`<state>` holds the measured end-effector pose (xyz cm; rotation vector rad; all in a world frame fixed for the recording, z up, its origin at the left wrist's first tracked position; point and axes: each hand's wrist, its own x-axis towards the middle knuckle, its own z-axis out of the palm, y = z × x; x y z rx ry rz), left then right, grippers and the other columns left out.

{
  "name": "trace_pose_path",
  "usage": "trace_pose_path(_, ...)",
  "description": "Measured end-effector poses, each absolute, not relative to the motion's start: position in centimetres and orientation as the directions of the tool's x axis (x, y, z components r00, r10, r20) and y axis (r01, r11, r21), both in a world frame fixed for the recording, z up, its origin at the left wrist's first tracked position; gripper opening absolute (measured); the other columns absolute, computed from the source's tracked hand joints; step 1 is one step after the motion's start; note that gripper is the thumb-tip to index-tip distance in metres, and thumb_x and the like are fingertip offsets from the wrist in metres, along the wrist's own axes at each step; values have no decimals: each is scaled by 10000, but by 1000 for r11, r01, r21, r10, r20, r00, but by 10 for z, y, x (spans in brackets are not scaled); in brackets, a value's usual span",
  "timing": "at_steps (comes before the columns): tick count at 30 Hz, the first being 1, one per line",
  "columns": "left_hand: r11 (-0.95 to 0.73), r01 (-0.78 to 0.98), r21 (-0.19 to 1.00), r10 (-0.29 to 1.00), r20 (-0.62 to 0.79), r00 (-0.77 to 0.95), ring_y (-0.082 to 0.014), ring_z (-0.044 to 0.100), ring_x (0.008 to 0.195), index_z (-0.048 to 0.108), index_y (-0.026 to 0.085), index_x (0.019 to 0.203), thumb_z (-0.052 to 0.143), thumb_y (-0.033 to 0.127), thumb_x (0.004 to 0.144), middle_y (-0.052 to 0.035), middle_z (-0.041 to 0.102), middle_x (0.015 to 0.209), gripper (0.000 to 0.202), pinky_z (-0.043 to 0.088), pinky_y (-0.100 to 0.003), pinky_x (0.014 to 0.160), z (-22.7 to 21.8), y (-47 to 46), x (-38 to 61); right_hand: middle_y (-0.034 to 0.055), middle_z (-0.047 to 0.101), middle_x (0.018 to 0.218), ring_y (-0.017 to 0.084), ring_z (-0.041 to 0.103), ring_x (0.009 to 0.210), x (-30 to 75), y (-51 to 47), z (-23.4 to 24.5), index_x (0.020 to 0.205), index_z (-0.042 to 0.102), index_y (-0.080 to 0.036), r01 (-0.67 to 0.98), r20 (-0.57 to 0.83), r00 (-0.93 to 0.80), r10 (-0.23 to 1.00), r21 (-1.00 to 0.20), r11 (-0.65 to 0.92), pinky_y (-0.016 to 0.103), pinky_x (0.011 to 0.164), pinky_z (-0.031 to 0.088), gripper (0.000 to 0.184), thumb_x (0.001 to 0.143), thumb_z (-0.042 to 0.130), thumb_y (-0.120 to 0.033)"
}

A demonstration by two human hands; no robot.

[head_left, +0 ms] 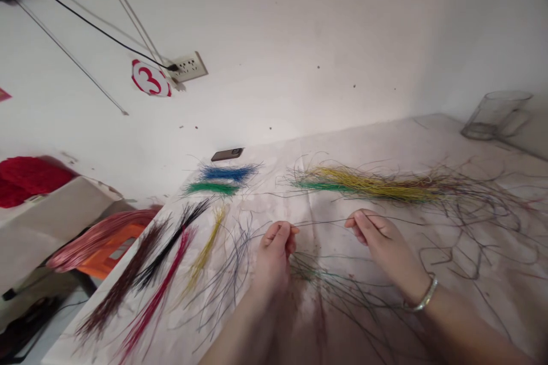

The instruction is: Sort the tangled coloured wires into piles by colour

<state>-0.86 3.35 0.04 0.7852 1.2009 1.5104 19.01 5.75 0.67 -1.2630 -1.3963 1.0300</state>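
A thin dark wire (321, 222) runs stretched between my two hands above the table. My left hand (278, 242) pinches it between thumb and fingers at one side. On the other side my right hand (367, 227), with a bracelet at the wrist, grips the same wire, whose free end sticks out to the right. Loose green wires (319, 274) lie beneath my hands. Just left of my left hand are scattered bluish-grey wires (231, 265). Beyond my right hand lies a thick bundle of yellow wires (385, 183).
Blue (229, 173), green (213, 188), black (177, 239), brown (124, 279), red (160, 291) and yellow (208, 245) wire bundles lie on the left. A phone (227, 154) and a glass mug (492, 117) stand near the wall. Tangled wires (475, 251) spread at right.
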Motion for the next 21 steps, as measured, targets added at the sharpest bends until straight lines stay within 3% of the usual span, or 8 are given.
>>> trace_pose_path(5, -40, -327, 944, 919, -93, -382, -62, 348, 492, 624, 150, 690, 672, 413, 715, 37, 468, 575, 268, 252, -196, 466, -3, 41, -18, -14, 443, 567, 131, 412, 530, 194, 62, 4, 688, 619, -197, 109, 123, 82, 989, -987, 114, 266, 504, 343, 411, 875, 456, -523)
trace_pose_path(15, -52, -261, 964, 863, -89, -498, -53, 346, 489, 638, 138, 708, 683, 407, 720, 50, 455, 563, 273, 261, -179, 454, -5, 47, -36, -22, 433, 543, 120, 389, 493, 202, 74, 1, 637, 586, -192, 49, -8, 176, 984, -999, -16, 261, 472, 324, 390, 784, 547, -551)
trace_pose_path(21, -87, -432, 898, 880, -134, -456, -43, 350, 475, 573, 146, 668, 725, 360, 654, 53, 466, 590, 263, 254, -169, 422, 0, 51, -40, -22, 447, 560, 120, 396, 509, 200, 77, -7, 629, 592, -195, 5, 22, 138, 990, -1000, 21, 259, 479, 325, 383, 791, 551, -540)
